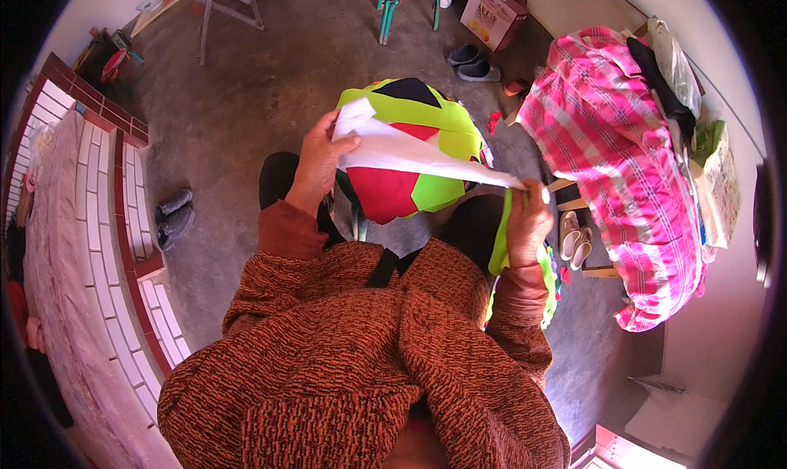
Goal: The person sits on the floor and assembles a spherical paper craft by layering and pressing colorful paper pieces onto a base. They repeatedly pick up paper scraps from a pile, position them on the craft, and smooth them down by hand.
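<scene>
A long white cloth piece [410, 151] is stretched between my hands in front of my lap. My left hand [316, 159] grips its wide, folded end with thumb and fingers. Further right, my right hand [529, 223] pinches the narrow, tapering end. A lime-green strip [500, 238] hangs beside that hand; whether the fingers also hold it is hard to see. Beneath the white cloth lies a heap of fabric pieces [443, 120] in lime green, red and black. What supports the heap is mostly hidden, with a leg showing below it.
A pink plaid cloth [602, 157] drapes over furniture on the right. Dark slippers [475, 63], a cardboard box [493, 16] and a green-legged stool [388, 18] stand ahead. Light shoes [575, 239] lie right, dark shoes [175, 217] left. A white-brick platform [102, 248] borders the left.
</scene>
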A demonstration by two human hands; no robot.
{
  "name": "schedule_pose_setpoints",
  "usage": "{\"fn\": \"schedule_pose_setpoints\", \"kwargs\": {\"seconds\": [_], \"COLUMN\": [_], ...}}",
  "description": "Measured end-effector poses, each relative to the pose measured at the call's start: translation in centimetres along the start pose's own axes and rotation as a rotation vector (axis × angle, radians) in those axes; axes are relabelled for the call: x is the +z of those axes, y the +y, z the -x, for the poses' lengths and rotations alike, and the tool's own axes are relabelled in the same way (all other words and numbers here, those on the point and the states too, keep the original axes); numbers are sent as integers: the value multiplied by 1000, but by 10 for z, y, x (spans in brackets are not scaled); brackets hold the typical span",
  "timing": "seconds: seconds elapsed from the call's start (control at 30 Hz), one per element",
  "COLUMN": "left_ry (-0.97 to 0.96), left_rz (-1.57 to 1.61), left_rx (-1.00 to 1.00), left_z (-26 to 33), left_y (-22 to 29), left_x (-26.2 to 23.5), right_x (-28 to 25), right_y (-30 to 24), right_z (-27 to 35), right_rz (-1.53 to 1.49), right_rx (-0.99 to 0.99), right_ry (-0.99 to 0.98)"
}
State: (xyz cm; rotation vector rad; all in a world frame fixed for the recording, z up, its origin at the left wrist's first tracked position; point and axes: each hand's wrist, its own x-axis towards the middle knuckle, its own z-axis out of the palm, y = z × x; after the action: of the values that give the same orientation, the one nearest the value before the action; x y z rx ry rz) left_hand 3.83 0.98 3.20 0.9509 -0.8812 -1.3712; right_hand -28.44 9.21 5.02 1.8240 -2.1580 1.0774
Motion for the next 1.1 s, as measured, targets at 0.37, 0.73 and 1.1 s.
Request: {"fn": "schedule_pose_setpoints", "kwargs": {"seconds": [0.37, 0.73, 1.1], "left_ry": [-42, 79, 131], "left_rz": [-20, -348, -285], "left_rx": [457, -11, 7], "left_z": [-73, -21, -16], "left_y": [86, -46, -65], "left_x": [24, -56, -73], "right_x": [-16, 65, 66], "right_y": [-52, 20, 57], "right_z": [-125, -15, 16], "right_rz": [-68, 50, -606], "right_rx": [-256, -292, 256], "right_ry": [300, -194, -146]}}
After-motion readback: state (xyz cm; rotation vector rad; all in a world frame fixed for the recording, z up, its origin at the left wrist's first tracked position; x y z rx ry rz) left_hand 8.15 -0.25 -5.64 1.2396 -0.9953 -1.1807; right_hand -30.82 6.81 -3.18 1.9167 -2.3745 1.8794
